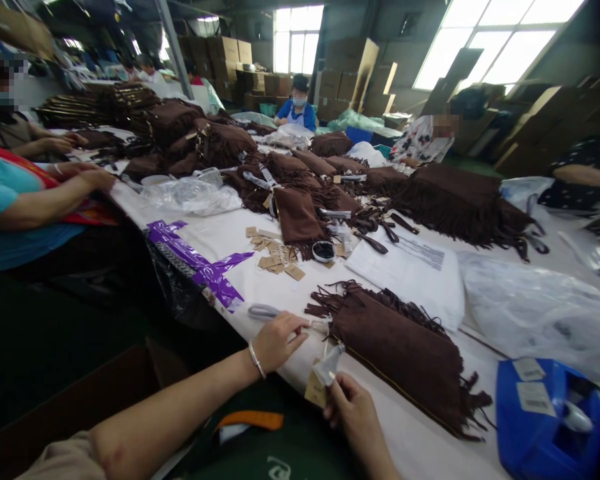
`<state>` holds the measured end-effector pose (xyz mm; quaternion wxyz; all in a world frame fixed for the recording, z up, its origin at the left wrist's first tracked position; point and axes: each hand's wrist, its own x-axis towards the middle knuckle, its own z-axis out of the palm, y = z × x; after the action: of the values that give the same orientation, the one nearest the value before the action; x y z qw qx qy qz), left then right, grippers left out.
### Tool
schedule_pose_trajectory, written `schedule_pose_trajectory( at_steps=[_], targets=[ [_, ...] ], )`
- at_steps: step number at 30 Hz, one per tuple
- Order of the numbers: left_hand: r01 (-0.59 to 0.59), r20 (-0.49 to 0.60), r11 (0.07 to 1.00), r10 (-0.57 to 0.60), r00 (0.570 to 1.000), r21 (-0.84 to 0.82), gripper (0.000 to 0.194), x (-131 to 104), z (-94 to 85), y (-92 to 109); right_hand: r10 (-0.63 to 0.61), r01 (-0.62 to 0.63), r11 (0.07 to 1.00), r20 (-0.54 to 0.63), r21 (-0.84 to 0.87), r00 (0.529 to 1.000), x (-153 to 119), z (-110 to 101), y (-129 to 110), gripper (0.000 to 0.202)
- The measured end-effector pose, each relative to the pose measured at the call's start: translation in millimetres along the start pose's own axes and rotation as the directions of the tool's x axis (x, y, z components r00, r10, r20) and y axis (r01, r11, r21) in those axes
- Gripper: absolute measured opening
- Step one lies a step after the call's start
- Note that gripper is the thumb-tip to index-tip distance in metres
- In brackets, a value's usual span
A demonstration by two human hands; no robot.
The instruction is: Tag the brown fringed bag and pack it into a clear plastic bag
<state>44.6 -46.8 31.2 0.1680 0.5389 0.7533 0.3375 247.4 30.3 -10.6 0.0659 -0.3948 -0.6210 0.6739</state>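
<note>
A dark brown fringed suede bag (pixel 400 353) lies on the table edge in front of me, with a zip along its near side. My left hand (pixel 279 341) has its fingers pinched at the bag's left corner, on a pale wrapped strap (pixel 264 311) whose looped end shows behind the hand. My right hand (pixel 353 407) is closed on a brown card tag (pixel 316 389) and a small clear plastic packet (pixel 329 365), held just off the table edge. A white string runs from the tag up to the bag's corner.
Loose card tags (pixel 275 257) and a small round dish (pixel 323 251) lie ahead. Brown bags (pixel 300 213) are heaped beyond. A blue tape dispenser (pixel 525 413) stands at right, near clear plastic (pixel 540 313). Purple tape (pixel 205 267) marks the left edge. Several people sit around the table.
</note>
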Motion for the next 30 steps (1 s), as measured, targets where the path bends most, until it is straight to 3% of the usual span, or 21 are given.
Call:
schedule_pose_trajectory(
  at_steps=[2, 5, 9, 13, 16, 18, 20, 22, 24, 27, 30],
  targets=[
    [-0.099, -0.01, 0.96, 0.106, 0.994, 0.261, 0.031, 2, -16.6, -15, 0.027, -0.023, 0.992, -0.028, 0.126, 0.999, -1, 2, -1, 0.054],
    [-0.056, 0.065, 0.9, 0.031, 0.997, 0.432, 0.02, 7, -28.8, -29, 0.08, -0.031, 0.905, -0.098, 0.424, 0.992, -7, 4, -3, 0.047],
    [0.035, 0.147, 0.931, -0.094, 0.985, 0.362, 0.009, 5, -29.0, -25, 0.1, -0.09, 0.787, 0.018, 0.61, 0.995, -14, 21, -11, 0.043],
    [0.16, 0.172, 0.955, -0.207, 0.963, 0.251, 0.022, -3, -31.8, -15, 0.018, -0.03, 0.825, 0.027, 0.565, 0.999, -16, 23, -32, 0.045],
    [0.235, 0.261, 0.968, -0.249, 0.932, 0.085, 0.043, -8, -32.6, -14, 0.016, -0.041, 0.956, 0.087, 0.289, 0.996, -14, -5, -61, 0.044],
    [0.279, 0.342, 0.96, -0.263, 0.902, 0.002, 0.052, -9, -30.9, -15, -0.057, 0.059, 0.995, 0.026, -0.084, 0.998, -7, -34, -82, 0.038],
    [0.33, 0.417, 0.942, -0.278, 0.865, -0.057, 0.06, -11, -28.7, -15, -0.271, 0.175, 0.839, -0.116, -0.515, 0.956, 6, -65, -99, 0.029],
    [0.377, 0.473, 0.922, -0.294, 0.831, -0.088, 0.066, -13, -27.8, -13, -0.457, 0.174, 0.61, -0.164, -0.773, 0.874, 23, -92, -106, 0.022],
    [0.39, 0.508, 0.917, -0.3, 0.807, -0.079, 0.066, -18, -28.6, -10, -0.501, 0.16, 0.51, -0.141, -0.845, 0.854, 41, -109, -101, 0.021],
    [0.278, 0.555, 0.96, -0.225, 0.801, -0.012, 0.048, -21, -29.1, 0, -0.526, 0.173, 0.484, -0.127, -0.858, 0.841, 58, -116, -81, 0.018],
    [0.107, 0.436, 0.992, -0.123, 0.891, 0.061, 0.031, -6, -19.9, 10, -0.606, 0.199, 0.449, -0.133, -0.871, 0.784, 61, -110, -59, 0.018]
  ],
)
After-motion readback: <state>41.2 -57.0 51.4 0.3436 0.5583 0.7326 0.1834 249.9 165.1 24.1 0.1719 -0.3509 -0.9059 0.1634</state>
